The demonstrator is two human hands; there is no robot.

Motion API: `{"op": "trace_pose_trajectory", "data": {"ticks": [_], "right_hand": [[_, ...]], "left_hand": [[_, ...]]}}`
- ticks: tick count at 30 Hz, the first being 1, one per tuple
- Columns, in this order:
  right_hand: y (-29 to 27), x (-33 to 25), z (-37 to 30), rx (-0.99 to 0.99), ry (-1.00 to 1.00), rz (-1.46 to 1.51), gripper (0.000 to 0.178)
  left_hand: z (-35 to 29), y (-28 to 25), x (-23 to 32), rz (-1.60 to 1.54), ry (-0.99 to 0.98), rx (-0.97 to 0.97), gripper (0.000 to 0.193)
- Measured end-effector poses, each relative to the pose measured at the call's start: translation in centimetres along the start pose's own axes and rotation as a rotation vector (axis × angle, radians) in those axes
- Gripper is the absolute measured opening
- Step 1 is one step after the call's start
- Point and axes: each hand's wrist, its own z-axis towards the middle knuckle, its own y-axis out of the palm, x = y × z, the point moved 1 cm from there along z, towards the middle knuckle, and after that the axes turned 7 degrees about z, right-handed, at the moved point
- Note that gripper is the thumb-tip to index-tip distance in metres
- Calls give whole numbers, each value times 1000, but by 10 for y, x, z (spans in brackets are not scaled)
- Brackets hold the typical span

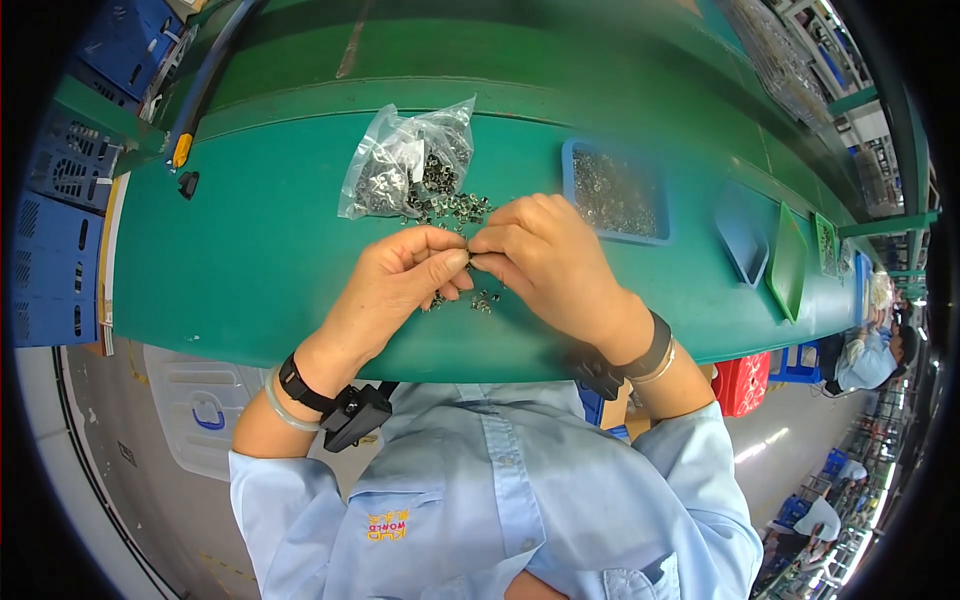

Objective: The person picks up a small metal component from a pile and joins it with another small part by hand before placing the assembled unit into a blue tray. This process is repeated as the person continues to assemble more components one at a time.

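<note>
My left hand (407,268) and my right hand (540,255) meet fingertip to fingertip above the green table mat (250,250). Both are closed in a pinch on a tiny dark part, mostly hidden by the fingers, so its kind cannot be made out. Just beyond them lies a loose heap of small dark and shiny metal parts (462,208). It spills from a clear plastic bag (405,165) filled with similar pieces. A smaller cluster of metal pieces (485,301) sits on the near side, below my fingers.
To the right stands a blue tray (667,238) holding many small shiny parts. Farther right are another blue tray (738,235), a green tray (789,262) and a small green bin (826,245). Blue crates (58,260) stand at the left. Another person (866,358) sits far right.
</note>
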Motion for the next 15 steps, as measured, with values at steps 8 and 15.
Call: {"op": "trace_pose_trajectory", "data": {"ticks": [8, 15], "right_hand": [[1, 3, -6, 8, 57, 35, 17], [2, 10, -12, 56, 146, 181, 19]], "left_hand": [[2, 3, -3, -21, 11, -36, 15], [4, 8, -5, 84, 119, 13, 17]]}}
